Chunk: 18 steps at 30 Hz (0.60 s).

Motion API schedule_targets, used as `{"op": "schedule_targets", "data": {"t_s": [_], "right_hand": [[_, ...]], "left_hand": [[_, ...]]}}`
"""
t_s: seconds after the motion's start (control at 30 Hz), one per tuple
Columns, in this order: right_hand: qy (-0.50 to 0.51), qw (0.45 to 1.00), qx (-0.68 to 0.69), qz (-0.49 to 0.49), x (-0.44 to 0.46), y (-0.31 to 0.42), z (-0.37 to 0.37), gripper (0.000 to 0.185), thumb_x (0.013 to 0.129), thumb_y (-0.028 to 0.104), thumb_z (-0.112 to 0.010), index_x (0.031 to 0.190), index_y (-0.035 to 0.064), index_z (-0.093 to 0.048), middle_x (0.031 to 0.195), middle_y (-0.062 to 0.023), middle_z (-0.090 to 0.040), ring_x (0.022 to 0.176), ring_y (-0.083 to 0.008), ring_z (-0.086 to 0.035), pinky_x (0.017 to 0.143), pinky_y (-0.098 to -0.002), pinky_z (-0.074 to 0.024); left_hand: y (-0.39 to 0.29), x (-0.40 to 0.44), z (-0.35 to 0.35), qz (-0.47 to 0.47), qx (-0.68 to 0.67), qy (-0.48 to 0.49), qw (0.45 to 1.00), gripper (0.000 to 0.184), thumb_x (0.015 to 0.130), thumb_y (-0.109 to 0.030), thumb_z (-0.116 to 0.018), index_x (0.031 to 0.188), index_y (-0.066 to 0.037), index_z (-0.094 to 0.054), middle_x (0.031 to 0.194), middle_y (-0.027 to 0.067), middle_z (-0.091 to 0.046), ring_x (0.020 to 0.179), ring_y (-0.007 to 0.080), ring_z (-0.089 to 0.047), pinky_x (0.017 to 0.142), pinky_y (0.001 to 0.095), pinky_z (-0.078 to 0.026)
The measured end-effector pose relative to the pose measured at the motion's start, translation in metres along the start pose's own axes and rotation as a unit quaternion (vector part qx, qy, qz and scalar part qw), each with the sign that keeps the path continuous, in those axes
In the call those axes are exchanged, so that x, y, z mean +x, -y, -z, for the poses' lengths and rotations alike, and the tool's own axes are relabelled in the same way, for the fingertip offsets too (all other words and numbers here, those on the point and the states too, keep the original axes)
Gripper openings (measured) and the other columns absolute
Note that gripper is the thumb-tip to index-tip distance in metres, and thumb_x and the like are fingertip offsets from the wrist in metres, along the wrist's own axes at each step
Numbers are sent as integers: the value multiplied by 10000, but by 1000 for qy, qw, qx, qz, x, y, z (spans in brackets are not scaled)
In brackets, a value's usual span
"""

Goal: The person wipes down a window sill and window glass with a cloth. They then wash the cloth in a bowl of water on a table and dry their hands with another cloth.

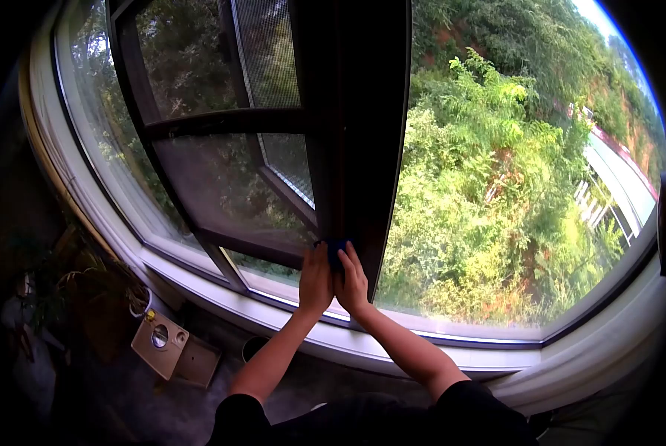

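Observation:
Both my hands are raised together at the lower part of a dark window frame point(362, 171). A small dark blue thing point(336, 253), perhaps a cloth, lies between them against the frame. My left hand point(316, 280) has its fingers pointing up at the left edge of the blue thing. Beside it, my right hand point(351, 276) presses its fingers on the blue thing's right side. To the left of the frame is a screened window panel point(232, 178) with dark crossbars. Fine detail of the blue thing is lost in shadow.
A white sill point(414, 358) runs below the window. Clear glass on the right shows trees point(489, 171). At the lower left stand a tan box point(158, 343), a white plant pot point(141, 301) and a dark round container point(255, 348). A pale curtain point(600, 349) hangs lower right.

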State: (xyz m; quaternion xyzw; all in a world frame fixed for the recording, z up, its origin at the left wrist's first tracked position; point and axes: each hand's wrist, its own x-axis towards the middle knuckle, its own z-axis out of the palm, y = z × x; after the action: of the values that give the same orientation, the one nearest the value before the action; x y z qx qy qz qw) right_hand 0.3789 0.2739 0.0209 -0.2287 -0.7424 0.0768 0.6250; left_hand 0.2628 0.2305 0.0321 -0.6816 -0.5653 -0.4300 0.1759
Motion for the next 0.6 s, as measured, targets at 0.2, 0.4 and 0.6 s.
{"op": "schedule_targets", "data": {"t_s": [0.2,0.4,0.6], "right_hand": [[25,998,19,-51,-30,4,4,537,872,-35,-657,1389,35,-529,1478,-298,-496,1283,-487,-559,1037,-462,-504],[28,987,60,-147,-33,11,14,480,880,-20,-648,1349,28,-561,1398,-247,-594,1266,-384,-614,1025,-414,-505],[64,919,148,-359,-37,13,49,400,881,46,-644,1279,11,-623,1122,-162,-697,981,-220,-681,894,-331,-530]], "left_hand": [[-6,-25,-1,21,-33,19,999,510,909,-60,-611,1384,84,-492,1394,286,-556,1267,439,-565,1156,556,-373],[-18,-28,4,51,-46,6,998,446,875,-27,-628,1316,28,-587,1261,208,-665,1188,379,-624,1119,514,-416],[-61,-37,13,159,-102,63,980,395,895,-90,-653,1277,8,-644,1161,197,-691,1059,381,-662,977,472,-500]]}}
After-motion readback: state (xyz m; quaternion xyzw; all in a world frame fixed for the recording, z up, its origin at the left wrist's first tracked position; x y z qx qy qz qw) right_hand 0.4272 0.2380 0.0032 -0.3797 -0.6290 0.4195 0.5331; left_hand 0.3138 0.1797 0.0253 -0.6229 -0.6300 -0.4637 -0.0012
